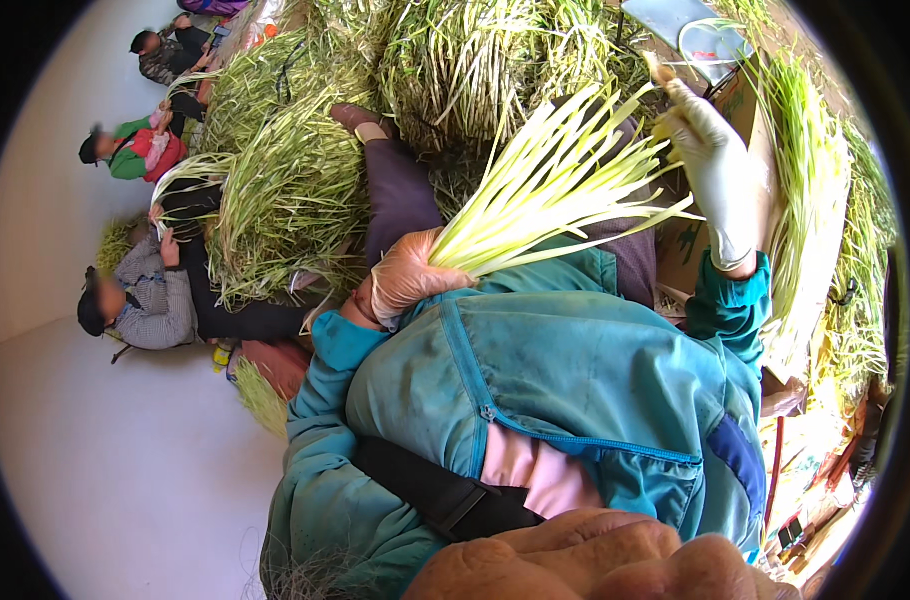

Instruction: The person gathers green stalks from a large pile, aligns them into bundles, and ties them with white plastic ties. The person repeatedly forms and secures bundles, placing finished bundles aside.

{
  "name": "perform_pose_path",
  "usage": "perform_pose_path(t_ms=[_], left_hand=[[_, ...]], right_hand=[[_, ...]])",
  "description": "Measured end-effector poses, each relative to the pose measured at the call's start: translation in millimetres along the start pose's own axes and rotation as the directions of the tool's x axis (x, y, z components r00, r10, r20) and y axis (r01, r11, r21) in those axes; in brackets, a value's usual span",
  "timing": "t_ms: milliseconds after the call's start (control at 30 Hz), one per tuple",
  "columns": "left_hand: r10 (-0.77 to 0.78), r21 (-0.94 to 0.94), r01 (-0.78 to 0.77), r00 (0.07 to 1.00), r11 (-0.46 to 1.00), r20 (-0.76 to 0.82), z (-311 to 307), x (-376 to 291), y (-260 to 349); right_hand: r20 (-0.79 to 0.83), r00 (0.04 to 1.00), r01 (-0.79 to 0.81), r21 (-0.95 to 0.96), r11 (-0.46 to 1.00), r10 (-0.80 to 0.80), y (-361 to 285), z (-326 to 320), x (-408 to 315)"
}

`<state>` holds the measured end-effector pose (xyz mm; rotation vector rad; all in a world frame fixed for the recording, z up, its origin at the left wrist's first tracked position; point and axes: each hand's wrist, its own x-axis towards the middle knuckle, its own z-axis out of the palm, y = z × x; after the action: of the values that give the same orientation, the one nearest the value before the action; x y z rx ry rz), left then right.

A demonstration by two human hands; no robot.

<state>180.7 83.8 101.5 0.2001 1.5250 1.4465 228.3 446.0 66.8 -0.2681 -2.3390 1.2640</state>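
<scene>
My left hand point(413, 279), in a thin translucent glove, grips a bunch of pale yellow-green garlic-chive-like leaves point(552, 195) by its lower end, against the front of my teal jacket. The leaves fan out up and to the right, across my lap. My right hand point(699, 135) wears a whitish glove and is raised beside the leaf tips at the right. Its index finger points up, apart from the other fingers, and its tip looks brownish. I see nothing clearly held in it; its inner fingers are partly hidden.
Large heaps of the leaves point(297, 195) and an upright bundle point(477, 67) lie beyond my legs. A cardboard box point(695, 244) stands at right, beside a long row of paler leaves point(807, 210). A clear plastic container point(684, 30) is behind. Several people sit along the left wall.
</scene>
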Motion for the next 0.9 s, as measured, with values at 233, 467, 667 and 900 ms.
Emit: perform_pose_path(t_ms=[233,467,667,900], left_hand=[[0.010,0.108,-0.006,0.999,0.994,-0.039,3.0,-5.5,2.7],[-0.024,0.113,0.033,0.996,0.993,-0.082,5.4,-7.3,5.9],[-0.034,0.139,0.042,0.998,0.989,-0.060,1.8,-4.9,0.2],[0.048,0.198,-0.020,0.989,0.980,-0.138,4.4,-9.6,4.1]], right_hand=[[0.138,0.930,0.357,-0.105,0.928,-0.342,-15.3,38.6,-5.1],[0.048,0.929,0.368,-0.201,0.908,-0.366,3.7,31.9,-29.2],[-0.036,0.991,-0.133,-0.183,0.974,0.128,19.1,47.5,-37.6],[0.076,0.945,-0.249,-0.458,0.853,0.317,35.7,-18.4,-21.7]])
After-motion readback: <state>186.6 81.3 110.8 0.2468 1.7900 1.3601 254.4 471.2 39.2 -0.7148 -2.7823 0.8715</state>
